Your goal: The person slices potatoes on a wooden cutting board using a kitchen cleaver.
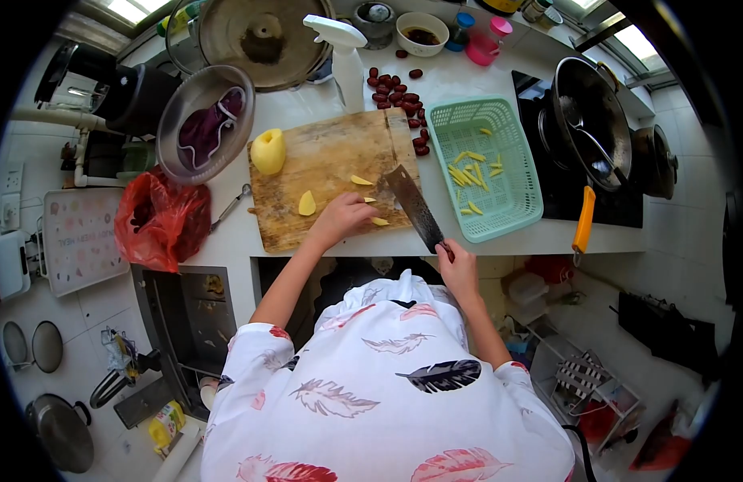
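Wrapping the right grip [460, 269] closed around the handle of the cleaver [415, 207], slanting the blade across the right edge of the cutting board [331, 145]. Bending the left grip [349, 217] fingers-down beside some loose yellow strips [361, 181] on the board, but honestly not seeing whether pinching one or just nudging it. Looking like mid-cutting, as in turning yellow pieces into strips, and seeing plenty uncut: spotting a slice [307, 203] just left of the left grip and the big peeled chunk [268, 153] near the board's far left corner. Probably needing to line up that slice next, tucking those fingertips well back and bringing the blade square over the wood. As for room, getting crowded on the right, seeing the green basket [504, 221] just past the cleaver, holding more strips [474, 207]. Running into red dates [396, 97] off the far right corner and the spray bottle [349, 76] just behind the far edge. Finding the most open space on the board's left half, around the slice. Also watching the front, holding that handle right around the edge of the bench [564, 239], so not having much support down there.
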A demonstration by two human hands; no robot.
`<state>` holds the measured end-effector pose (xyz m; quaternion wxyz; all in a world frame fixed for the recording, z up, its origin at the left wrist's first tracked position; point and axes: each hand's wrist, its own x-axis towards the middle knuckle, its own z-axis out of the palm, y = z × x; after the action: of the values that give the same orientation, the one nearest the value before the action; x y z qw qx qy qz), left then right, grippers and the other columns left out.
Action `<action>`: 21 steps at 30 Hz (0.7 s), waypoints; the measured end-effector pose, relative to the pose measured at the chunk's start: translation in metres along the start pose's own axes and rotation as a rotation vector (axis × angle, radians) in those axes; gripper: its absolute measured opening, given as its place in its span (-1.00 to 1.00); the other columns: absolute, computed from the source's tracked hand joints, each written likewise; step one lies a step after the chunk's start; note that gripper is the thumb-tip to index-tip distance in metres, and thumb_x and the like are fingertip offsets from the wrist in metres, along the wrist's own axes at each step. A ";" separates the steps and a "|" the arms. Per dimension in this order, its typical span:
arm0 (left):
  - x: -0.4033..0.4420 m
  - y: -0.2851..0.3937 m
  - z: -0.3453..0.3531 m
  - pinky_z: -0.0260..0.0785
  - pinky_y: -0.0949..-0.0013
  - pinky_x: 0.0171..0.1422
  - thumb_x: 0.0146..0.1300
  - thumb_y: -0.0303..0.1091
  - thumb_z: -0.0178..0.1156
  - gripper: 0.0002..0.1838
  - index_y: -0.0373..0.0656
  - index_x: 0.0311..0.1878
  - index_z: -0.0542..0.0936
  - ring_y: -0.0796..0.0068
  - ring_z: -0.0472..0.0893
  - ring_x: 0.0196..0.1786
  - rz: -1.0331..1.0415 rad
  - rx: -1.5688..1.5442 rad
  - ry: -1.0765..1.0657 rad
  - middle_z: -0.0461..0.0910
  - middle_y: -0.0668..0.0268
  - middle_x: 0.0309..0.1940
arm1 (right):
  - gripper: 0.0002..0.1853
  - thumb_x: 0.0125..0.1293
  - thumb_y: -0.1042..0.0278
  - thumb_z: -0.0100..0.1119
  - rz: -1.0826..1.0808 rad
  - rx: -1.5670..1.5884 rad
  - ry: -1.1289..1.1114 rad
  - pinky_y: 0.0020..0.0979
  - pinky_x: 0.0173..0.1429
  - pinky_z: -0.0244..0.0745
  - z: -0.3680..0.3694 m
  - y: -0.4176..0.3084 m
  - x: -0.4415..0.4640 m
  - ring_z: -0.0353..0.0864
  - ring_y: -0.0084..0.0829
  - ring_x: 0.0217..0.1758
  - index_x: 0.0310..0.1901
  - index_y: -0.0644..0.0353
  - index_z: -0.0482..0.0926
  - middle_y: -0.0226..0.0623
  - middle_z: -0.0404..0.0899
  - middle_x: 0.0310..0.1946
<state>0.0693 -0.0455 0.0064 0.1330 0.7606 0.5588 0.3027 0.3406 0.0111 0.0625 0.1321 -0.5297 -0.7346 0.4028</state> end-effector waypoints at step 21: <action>0.001 0.001 -0.010 0.37 0.30 -0.17 -0.07 -0.42 0.31 -0.81 -0.14 -0.32 0.57 0.25 0.51 -0.27 -0.221 -0.040 0.040 0.51 0.28 -0.35 | -0.89 0.20 0.40 0.13 -0.177 -0.043 0.048 -0.17 -0.40 0.42 0.003 -0.008 -0.001 0.55 0.01 -0.44 -0.27 0.20 0.56 -0.04 0.56 -0.50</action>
<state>0.0644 -0.0465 0.0151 0.1695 0.6852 0.6357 0.3124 0.3340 0.0081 0.0665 0.1732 -0.4748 -0.7838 0.3609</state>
